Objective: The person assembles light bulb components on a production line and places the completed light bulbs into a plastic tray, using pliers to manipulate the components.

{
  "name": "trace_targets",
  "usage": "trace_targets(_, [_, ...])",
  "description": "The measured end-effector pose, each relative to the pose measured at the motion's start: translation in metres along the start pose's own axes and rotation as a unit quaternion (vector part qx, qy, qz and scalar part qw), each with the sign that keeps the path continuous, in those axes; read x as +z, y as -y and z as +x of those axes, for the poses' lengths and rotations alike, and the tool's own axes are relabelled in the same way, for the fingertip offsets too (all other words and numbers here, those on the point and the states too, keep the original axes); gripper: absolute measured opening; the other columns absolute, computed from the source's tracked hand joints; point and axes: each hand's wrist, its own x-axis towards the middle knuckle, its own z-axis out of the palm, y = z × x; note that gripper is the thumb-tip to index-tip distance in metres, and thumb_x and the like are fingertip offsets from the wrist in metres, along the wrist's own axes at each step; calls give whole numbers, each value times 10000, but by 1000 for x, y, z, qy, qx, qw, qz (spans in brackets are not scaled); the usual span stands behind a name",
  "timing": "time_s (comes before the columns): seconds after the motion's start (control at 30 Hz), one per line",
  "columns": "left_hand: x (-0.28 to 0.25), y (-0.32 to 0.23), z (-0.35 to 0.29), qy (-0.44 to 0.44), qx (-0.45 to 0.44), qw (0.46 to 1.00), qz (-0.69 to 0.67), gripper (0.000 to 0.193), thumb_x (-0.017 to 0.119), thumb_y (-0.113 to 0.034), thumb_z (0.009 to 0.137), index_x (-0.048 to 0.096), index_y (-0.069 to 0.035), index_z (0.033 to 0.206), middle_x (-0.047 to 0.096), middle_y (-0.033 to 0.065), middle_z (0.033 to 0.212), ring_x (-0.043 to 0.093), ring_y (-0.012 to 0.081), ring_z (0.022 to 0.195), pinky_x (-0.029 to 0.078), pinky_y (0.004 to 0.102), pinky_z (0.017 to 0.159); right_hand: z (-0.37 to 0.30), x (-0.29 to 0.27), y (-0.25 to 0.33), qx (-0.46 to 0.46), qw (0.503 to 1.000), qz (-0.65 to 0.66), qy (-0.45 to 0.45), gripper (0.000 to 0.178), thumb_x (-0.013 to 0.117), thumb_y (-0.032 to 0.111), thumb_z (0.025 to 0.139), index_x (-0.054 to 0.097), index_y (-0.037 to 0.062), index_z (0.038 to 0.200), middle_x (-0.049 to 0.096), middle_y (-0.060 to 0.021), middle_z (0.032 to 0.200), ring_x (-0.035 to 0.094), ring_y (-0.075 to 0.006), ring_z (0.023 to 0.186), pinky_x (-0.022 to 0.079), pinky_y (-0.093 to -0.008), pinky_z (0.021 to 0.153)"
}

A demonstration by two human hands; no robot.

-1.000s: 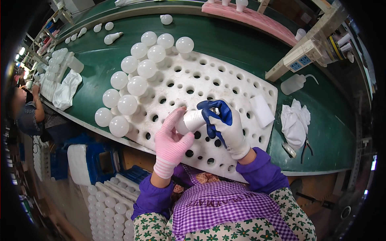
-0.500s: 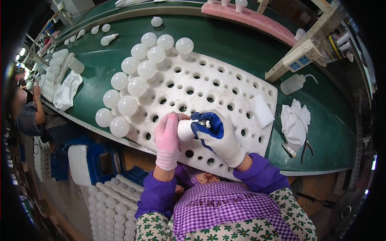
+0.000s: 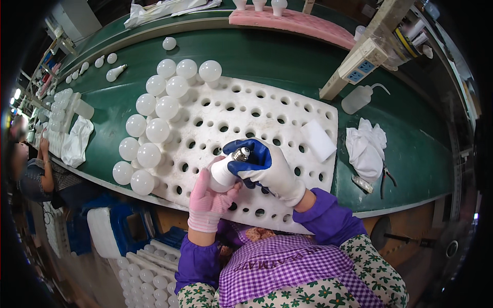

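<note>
One white light bulb with a silver screw cap (image 3: 222, 176) lies at the frame's centre, cap tilted toward the upper right. The pink-striped gloved left hand (image 3: 208, 204) cups its wide end; the white-and-blue gloved right hand (image 3: 268, 168) grips it near the cap. Below: a white perforated foam board (image 3: 267, 105), round white bulbs (image 3: 158, 130) along its left side.

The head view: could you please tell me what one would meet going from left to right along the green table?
Left cloth, group of round bulbs, gloved left hand, held bulb, gloved right hand, white pad, right cloth, pliers.
</note>
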Motion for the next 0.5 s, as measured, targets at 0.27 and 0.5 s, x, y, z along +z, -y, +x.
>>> trace_targets(0.27, [23, 12, 3, -29, 339, 789, 512, 636, 728, -134, 750, 405, -37, 1290, 455, 111, 1254, 516, 228, 1136, 497, 320, 897, 7, -6, -8, 13, 998, 61, -16, 266, 684, 114, 876, 650, 26, 1125, 664, -12, 897, 564, -29, 634, 469, -171, 534])
trace_targets(0.5, [20, -10, 23, -17, -11, 989, 150, 538, 591, -417, 873, 489, -15, 1216, 606, 131, 889, 551, 176, 546, 434, 211, 454, 25, -22, -4, -37, 998, 40, 7, 282, 623, 50, 886, 623, 2, 1164, 645, -18, 891, 576, -44, 658, 481, -186, 574])
